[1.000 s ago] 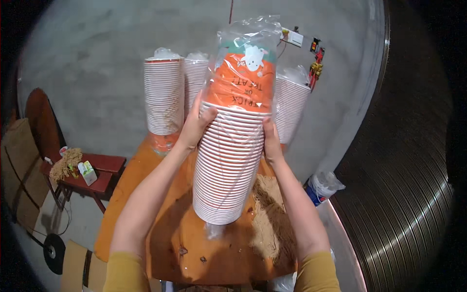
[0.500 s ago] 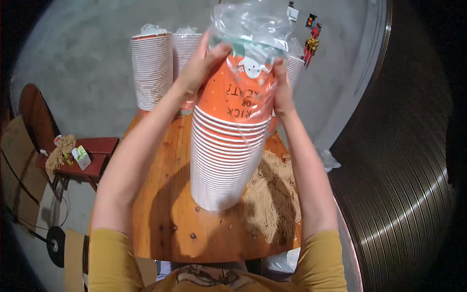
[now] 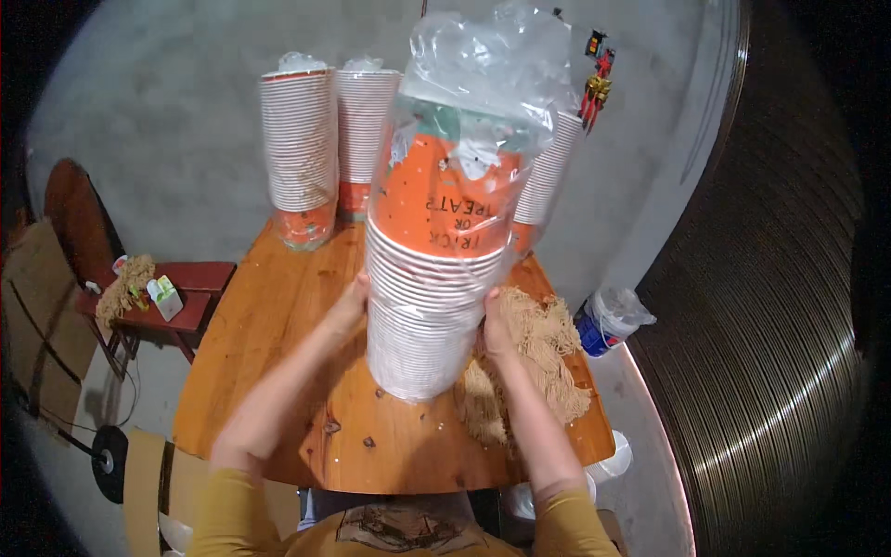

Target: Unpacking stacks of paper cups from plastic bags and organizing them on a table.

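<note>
A tall stack of paper cups (image 3: pixel 445 209) in a clear plastic bag stands before me on the wooden table (image 3: pixel 278 371). The topmost cup is orange with a green band and its print is upside down; white rims are nested below it. Loose plastic bunches up at the top. My left hand (image 3: pixel 351 302) presses against the stack's left side at the rims, its fingers partly hidden behind. On the other side my right hand (image 3: pixel 496 323) grips the stack at a similar height. Beside that hand lies a heap of beige yarn-like strands (image 3: pixel 548 357).
Behind stand more bagged cup stacks (image 3: pixel 299 148), two at back left and one at back right (image 3: pixel 548 172). A red bench (image 3: pixel 200 278) is at left. A blue bucket (image 3: pixel 599 332) stands right of the table, near a ribbed dark shutter (image 3: pixel 761 353).
Both hands have slid down from the orange top cup to the rims lower on the stack. The stack stays in nearly the same place, and the plastic at its top now stands looser.
</note>
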